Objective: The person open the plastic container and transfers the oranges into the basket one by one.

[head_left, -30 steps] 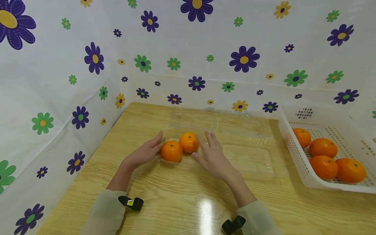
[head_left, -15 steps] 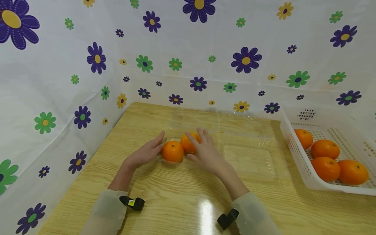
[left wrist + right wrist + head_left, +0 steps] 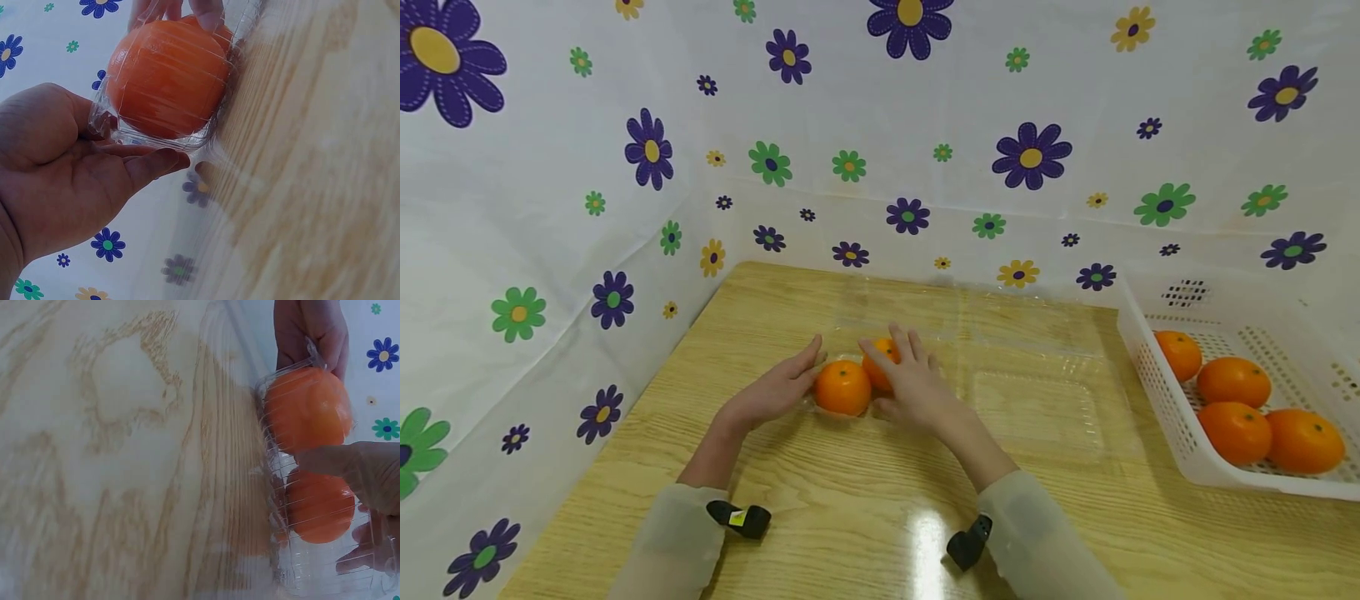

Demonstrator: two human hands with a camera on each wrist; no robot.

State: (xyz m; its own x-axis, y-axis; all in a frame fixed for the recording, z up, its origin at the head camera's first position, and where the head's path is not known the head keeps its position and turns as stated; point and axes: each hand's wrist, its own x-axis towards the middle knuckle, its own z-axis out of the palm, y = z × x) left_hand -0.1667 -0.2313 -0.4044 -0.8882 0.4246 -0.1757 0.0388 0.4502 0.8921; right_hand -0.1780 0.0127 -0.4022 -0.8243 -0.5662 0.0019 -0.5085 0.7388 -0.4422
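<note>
Two oranges sit side by side in the left part of a clear plastic clamshell container (image 3: 1037,408) on the wooden table. My left hand (image 3: 775,387) pinches the container's left end between thumb and fingers, beside the left orange (image 3: 842,388); the left wrist view shows the plastic rim at my thumb (image 3: 81,115). My right hand (image 3: 917,387) lies over the second orange (image 3: 877,364), fingers spread and touching it, partly hiding it. In the right wrist view, one finger (image 3: 319,460) reaches between the two oranges.
The container's transparent lid (image 3: 1030,321) lies folded back toward the wall. At right stands a white perforated basket (image 3: 1157,400) with several oranges (image 3: 1234,383) in it. A flower-print cloth (image 3: 955,100) hangs behind and at left.
My right hand has moved left, from the right side of the second orange to over it. My left hand stays at the container's left end. The oranges keep their places.
</note>
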